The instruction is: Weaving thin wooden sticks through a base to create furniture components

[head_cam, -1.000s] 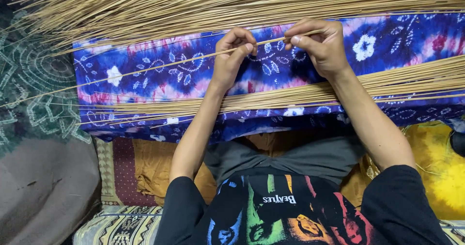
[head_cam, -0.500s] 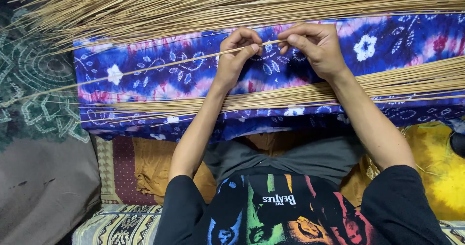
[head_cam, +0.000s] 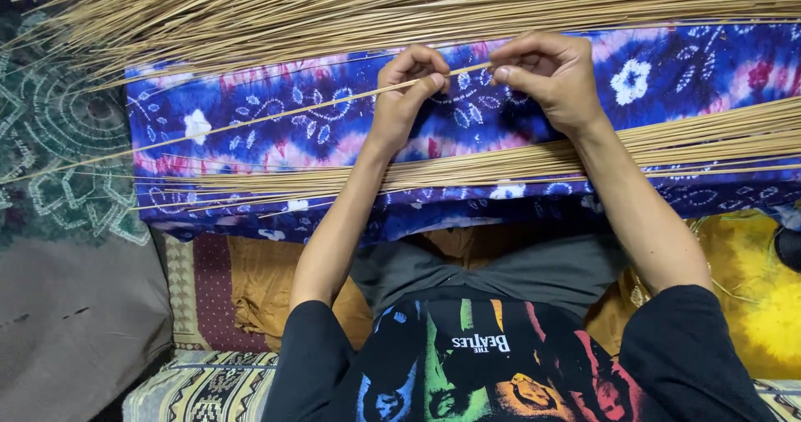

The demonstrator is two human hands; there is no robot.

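While both hands (head_cam: 492, 75) pinch one stick (head_cam: 275, 115), its tip seems cropped

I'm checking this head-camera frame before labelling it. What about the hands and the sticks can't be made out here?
- Head view: the held thin stick runs past the left frame edge, so its far end is cut off.
- Its other end is hidden inside the right hand.
- The left hand has curled fingers covering its grip.
- The upper pile of sticks is cut off by the top edge.
- The lower bundle is partly hidden behind both forearms.
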